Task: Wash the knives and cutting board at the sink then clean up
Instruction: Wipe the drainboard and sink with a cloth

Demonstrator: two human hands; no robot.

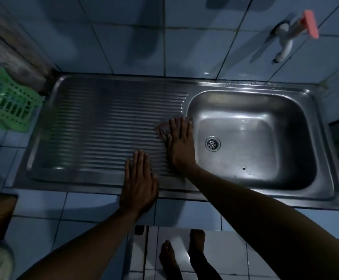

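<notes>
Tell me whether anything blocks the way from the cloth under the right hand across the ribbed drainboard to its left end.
Nothing visible does. The right hand presses the cloth flat beside the basin; the drainboard lies bare leftward. The left hand rests at its near edge, off that line.

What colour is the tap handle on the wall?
Pink, on a white tap; the handle shows clearly in the head view, upper right above the sink basin.

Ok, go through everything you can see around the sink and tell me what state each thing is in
left hand: flat, fingers straight, resting on the drainboard's front edge
right hand: flat, pressing a cloth
cloth: pinkish, spread on the drainboard beside the basin
basin: no dishes, drain unplugged
tap: no water running
green basket: on the counter, left of the sink
</notes>
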